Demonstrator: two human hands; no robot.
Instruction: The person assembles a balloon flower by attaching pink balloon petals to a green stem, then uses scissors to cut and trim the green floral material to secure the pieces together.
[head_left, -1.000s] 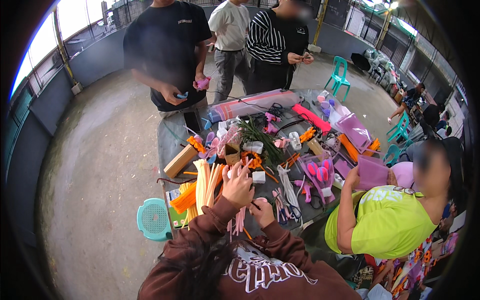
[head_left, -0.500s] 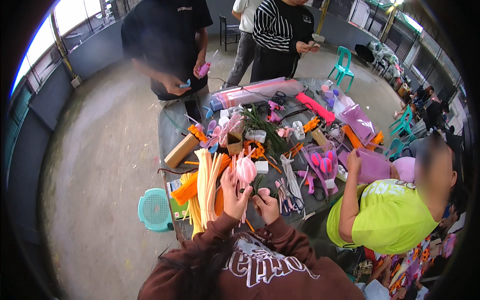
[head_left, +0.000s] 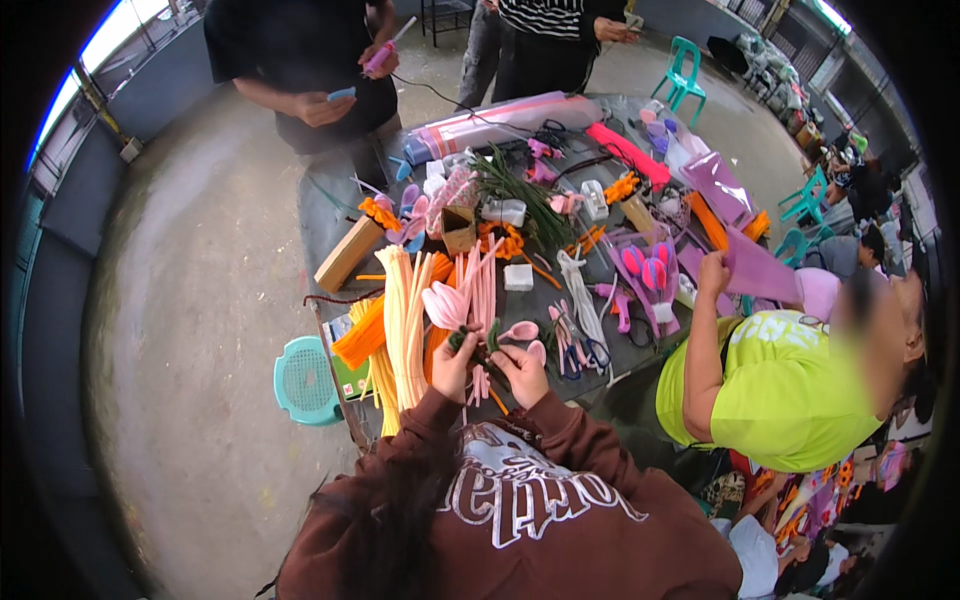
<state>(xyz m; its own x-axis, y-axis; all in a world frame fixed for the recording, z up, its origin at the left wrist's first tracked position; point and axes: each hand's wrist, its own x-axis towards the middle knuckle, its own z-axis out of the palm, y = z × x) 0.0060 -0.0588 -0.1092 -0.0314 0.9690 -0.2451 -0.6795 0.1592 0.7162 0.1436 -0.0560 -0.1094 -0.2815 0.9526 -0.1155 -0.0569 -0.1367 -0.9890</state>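
Note:
A pink-and-white flower made of fuzzy craft stems tilts to the left above my hands. My left hand is closed in a pinch at its dark green fuzzy stem, just under the bloom. The fingers of my right hand are closed on the same green part, close beside the left. Bundles of cream craft stems and pink craft stems lie just beyond and to the left. A pink spoon-shaped piece lies just past my right hand.
Scissors, white craft stems, a pink glue gun and a cardboard box crowd the table. A person in a lime shirt holds purple sheeting at the right. Another person across holds a glue gun. A teal stool stands left.
The flower has tipped from upright to the left, and my left hand has gone from spread fingers to a pinch at its stem. My hands have drawn closer together. The view has tilted down.

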